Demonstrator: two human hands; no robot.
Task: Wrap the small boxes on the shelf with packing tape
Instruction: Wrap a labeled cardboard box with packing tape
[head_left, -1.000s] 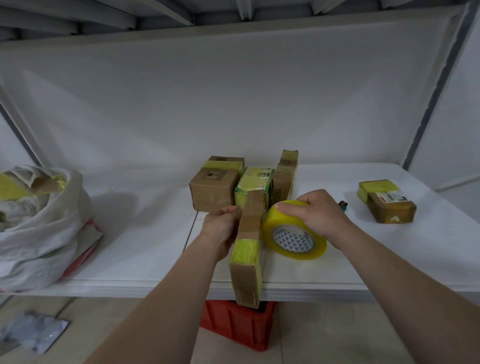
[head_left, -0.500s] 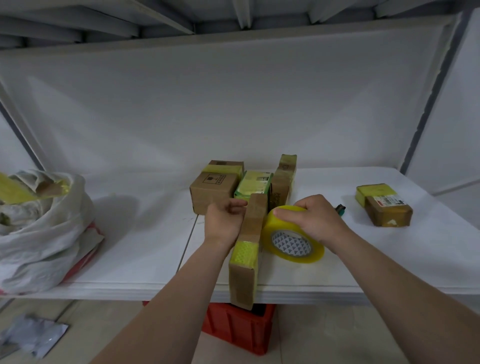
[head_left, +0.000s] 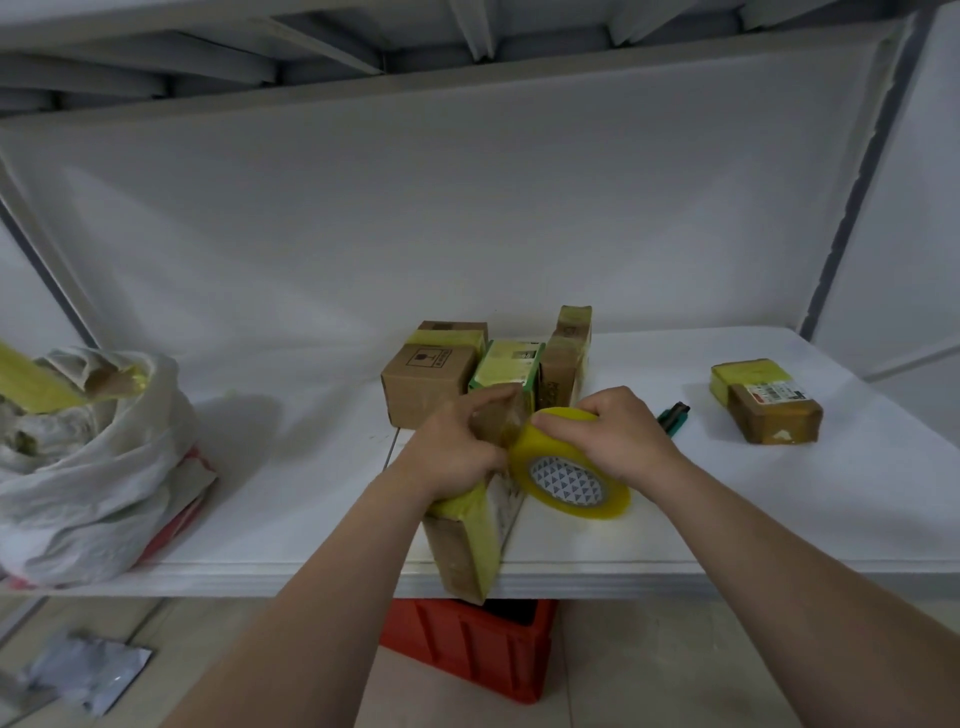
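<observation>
Holding a box and a tape roll together at the shelf edge

Head view: the left hand (head_left: 457, 447) has its grip curled round the far end of a narrow cardboard box (head_left: 467, 540), thumb and fingers closed on the top. The box stands on edge, banded with yellow tape, and its near end overhangs the front lip of the white shelf (head_left: 285, 493). The right hand (head_left: 608, 431) clamps its grip over the top of a yellow tape roll (head_left: 569, 480), fingers wrapped on the rim. The roll leans against the box's right side, just beside the left hand. Behind the hands three more boxes stand close together: a brown box (head_left: 426, 384), a green-edged box (head_left: 506, 364) and an upright box (head_left: 563, 358). A taped box (head_left: 763, 400) lies well apart to the right, with a green-handled tool (head_left: 672, 415) between it and the right hand. A white bag (head_left: 88, 467) sits at the left end of the shelf, and a red crate (head_left: 467, 644) is on the floor below.
</observation>
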